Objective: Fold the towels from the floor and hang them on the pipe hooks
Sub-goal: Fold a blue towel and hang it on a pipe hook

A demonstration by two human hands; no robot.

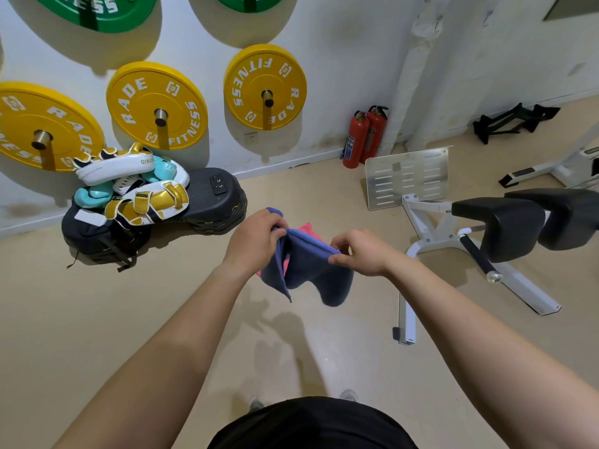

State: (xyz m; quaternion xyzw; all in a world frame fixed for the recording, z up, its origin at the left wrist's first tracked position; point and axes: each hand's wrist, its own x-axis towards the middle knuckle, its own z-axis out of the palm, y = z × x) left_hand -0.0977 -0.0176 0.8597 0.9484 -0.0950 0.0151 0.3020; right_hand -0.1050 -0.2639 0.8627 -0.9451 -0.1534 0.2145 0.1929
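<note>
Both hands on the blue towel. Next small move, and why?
Probably draw the hands apart to pull the top edge taut. The left hand and right hand pinch the blue towel close together, so it hangs bunched and sagging, pink cloth showing behind. It looks too crumpled to fold cleanly yet.

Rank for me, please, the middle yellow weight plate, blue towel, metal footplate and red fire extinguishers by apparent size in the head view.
1. Middle yellow weight plate.
2. Blue towel and metal footplate: look alike; the towel is nearer the camera, so unranked.
3. Red fire extinguishers.
</note>
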